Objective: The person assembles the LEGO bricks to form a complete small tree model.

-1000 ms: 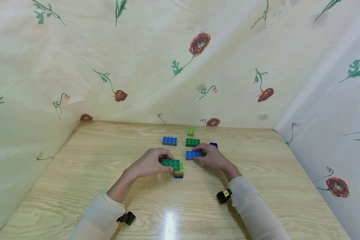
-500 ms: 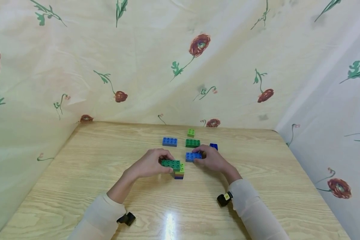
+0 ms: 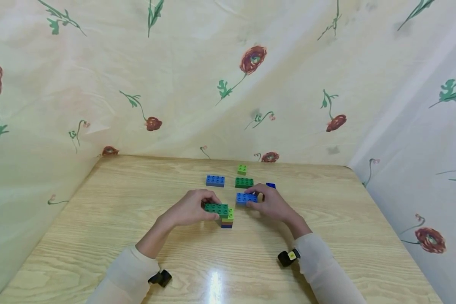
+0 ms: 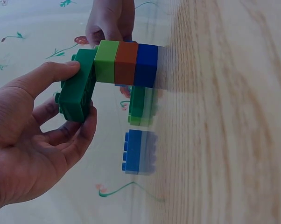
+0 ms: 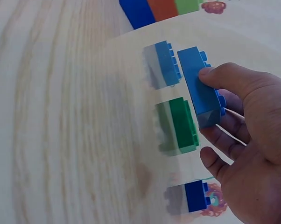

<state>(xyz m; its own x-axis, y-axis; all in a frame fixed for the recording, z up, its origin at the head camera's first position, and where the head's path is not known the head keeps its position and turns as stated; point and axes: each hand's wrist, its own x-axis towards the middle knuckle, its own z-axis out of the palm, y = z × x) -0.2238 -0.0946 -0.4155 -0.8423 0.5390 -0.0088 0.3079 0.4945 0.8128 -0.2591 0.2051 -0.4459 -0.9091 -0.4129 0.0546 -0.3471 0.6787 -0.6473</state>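
Observation:
My left hand (image 3: 191, 207) pinches a green eight-stud brick (image 3: 216, 210) between thumb and fingers. One end of that brick sits over the studs of a small stack (image 4: 126, 63) of lime, orange and dark blue bricks; the rest sticks out to the left. The stack stands upright on the table. To its right and farther back, my right hand (image 3: 271, 203) grips a blue eight-stud brick (image 5: 201, 88), thumb on one long side and fingers on the other. Its right end is partly hidden by the fingers in the head view.
Behind the hands lie another blue brick (image 3: 215, 181), a darker green brick (image 3: 244, 183) and a small lime brick (image 3: 242, 169). A small dark blue brick (image 3: 270, 185) lies just beyond the right hand. Flowered cloth (image 3: 182, 105) walls the back and sides of the wooden table (image 3: 118, 202).
The right hand has shifted slightly to the right with the blue brick in its grip. The left hand keeps the green brick at the stack's top. The head view has tilted up a little.

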